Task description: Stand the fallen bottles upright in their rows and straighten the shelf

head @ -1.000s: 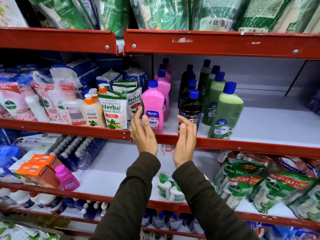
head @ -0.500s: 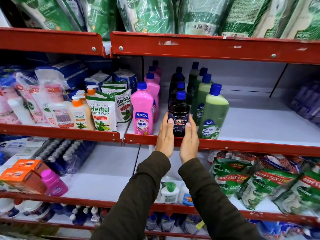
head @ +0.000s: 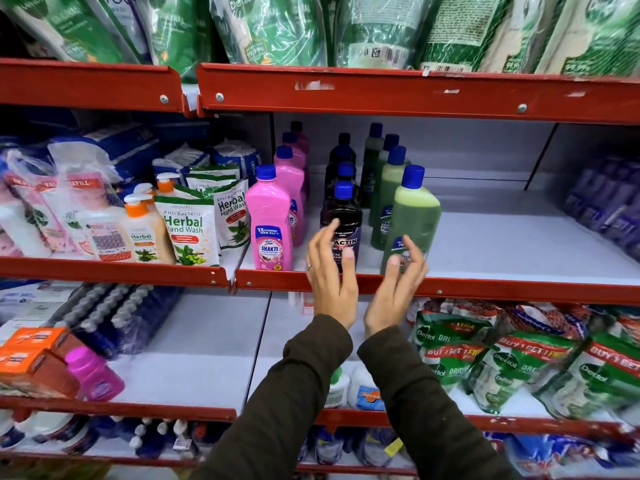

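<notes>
Three rows of blue-capped bottles stand upright on the middle red-edged shelf: pink bottles, dark bottles and green bottles. My left hand is raised in front of the front dark bottle with its fingers spread over the label and nothing gripped. My right hand hovers with fingers apart at the base of the front green bottle, which looks blurred. Both sleeves are dark olive.
Herbal hand wash pouches and pump bottles fill the shelf's left part. Purple packs sit far right. Below are Dettol pouches, orange boxes and a tilted pink bottle. Green refill bags hang overhead.
Half a second ago both hands were clasped around the front dark bottle. They have since let go and spread apart, and my right hand has shifted right to the green bottle.
</notes>
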